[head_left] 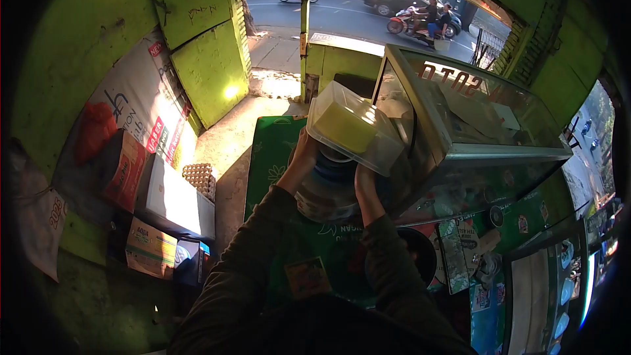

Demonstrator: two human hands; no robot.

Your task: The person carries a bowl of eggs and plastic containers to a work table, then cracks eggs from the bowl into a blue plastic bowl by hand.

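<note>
Both my hands hold a translucent plastic container (351,125) with a light lid or rim and something yellow showing through its wall. It is tilted, up over the green-covered table (269,151). My left hand (302,161) is closed on its near left edge. My right hand (365,184) grips the lower right edge, its fingers partly hidden beneath. Just below the container stands a stack of what look like plates or bowls (322,204), partly covered by my hands and forearms. A glass display case (427,151) is right beside the container.
At the left, cardboard boxes (151,246), a white box (177,197) and egg trays (200,179) stand by the green wall. A dark round pan or bowl (417,256) and a narrow tray (453,256) lie near my right forearm. Beyond the opening, vehicles pass on a road (335,10).
</note>
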